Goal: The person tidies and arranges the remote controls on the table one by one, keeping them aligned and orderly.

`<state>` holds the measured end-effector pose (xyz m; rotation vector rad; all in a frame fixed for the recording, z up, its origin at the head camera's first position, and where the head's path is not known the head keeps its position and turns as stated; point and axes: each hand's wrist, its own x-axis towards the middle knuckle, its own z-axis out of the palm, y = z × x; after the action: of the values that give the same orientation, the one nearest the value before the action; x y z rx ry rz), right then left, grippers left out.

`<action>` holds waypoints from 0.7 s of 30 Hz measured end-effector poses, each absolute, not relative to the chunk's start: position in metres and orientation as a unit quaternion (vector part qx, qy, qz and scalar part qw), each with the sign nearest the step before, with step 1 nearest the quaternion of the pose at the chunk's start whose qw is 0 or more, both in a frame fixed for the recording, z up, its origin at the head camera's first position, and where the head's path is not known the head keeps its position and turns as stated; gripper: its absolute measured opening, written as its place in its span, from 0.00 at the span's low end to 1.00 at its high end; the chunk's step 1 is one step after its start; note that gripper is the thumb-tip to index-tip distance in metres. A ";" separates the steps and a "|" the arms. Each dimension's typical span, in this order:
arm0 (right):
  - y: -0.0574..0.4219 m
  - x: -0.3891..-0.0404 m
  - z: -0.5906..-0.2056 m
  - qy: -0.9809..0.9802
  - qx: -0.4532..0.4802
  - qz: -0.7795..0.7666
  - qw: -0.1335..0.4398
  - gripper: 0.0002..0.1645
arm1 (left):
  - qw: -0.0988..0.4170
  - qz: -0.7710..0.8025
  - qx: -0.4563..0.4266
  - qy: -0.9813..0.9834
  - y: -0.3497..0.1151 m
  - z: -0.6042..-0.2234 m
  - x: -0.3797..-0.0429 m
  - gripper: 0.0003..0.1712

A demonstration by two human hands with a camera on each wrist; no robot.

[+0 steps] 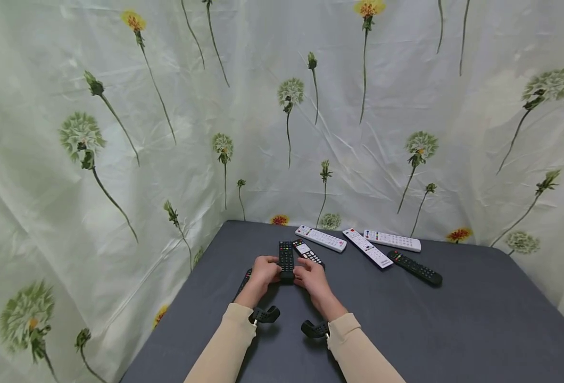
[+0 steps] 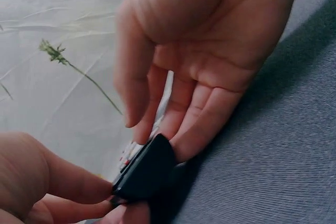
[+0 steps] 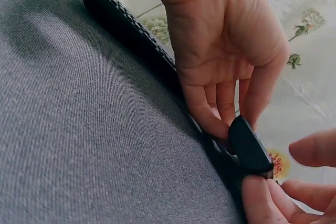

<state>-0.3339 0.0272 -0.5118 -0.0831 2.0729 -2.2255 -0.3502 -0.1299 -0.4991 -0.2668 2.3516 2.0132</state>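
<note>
A black remote control [image 1: 286, 258] lies between the two hands, its dark end [image 2: 149, 171] facing the wrist cameras. My right hand [image 1: 312, 277] pinches it from the right, thumb on its upper edge and fingers low at its side. On the other side, the fingers of my left hand [image 1: 265, 270] touch the remote's flank. The left thumb [image 3: 317, 148] stands raised, apart from the remote. Just beyond my right hand lies a black-and-white remote [image 1: 308, 251], partly covered by that hand. Another dark remote [image 1: 242, 283] shows partly beside my left wrist.
Three white remotes lie towards the back of the grey table [image 1: 430, 330]: one left [image 1: 321, 238], one slanted [image 1: 367, 248] and one right [image 1: 392, 240]. A black remote [image 1: 415, 267] rests at the right. A flower-patterned curtain [image 1: 263, 106] hangs behind and to the left.
</note>
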 end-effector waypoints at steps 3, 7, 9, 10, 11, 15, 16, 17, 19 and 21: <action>0.029 -0.333 -0.514 0.676 -0.029 -0.735 0.041 0.28 | 0.048 0.652 -0.074 0.753 -0.135 -0.498 -0.351 0.26; 0.029 -0.328 -0.510 0.675 -0.033 -0.735 0.054 0.27 | 0.090 0.660 -0.061 0.744 -0.145 -0.497 -0.352 0.26; 0.030 -0.324 -0.505 0.677 -0.038 -0.732 0.070 0.27 | 0.104 0.662 -0.054 0.741 -0.150 -0.496 -0.352 0.25; 0.030 -0.323 -0.503 0.677 -0.043 -0.730 0.076 0.27 | 0.108 0.661 -0.049 0.741 -0.152 -0.495 -0.352 0.25; 0.029 -0.322 -0.501 0.677 -0.046 -0.730 0.081 0.27 | 0.110 0.659 -0.044 0.743 -0.153 -0.494 -0.352 0.25; 0.027 -0.328 -0.504 0.675 -0.049 -0.731 0.088 0.30 | 0.111 0.648 -0.028 0.753 -0.158 -0.487 -0.352 0.25; 0.025 -0.329 -0.504 0.674 -0.049 -0.732 0.086 0.31 | 0.109 0.646 -0.026 0.755 -0.160 -0.485 -0.351 0.25; 0.023 -0.330 -0.504 0.674 -0.048 -0.732 0.087 0.32 | 0.108 0.643 -0.024 0.758 -0.161 -0.484 -0.351 0.25; 0.020 -0.331 -0.502 0.677 -0.045 -0.729 0.090 0.34 | 0.105 0.637 -0.019 0.764 -0.164 -0.481 -0.351 0.25; 0.019 -0.332 -0.500 0.682 -0.047 -0.724 0.095 0.36 | 0.102 0.630 -0.016 0.770 -0.166 -0.479 -0.349 0.24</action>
<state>-0.3320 0.0186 -0.5000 -0.1383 2.0214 -2.1447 -0.3494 -0.1656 -0.4792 -0.0471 2.2724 1.8611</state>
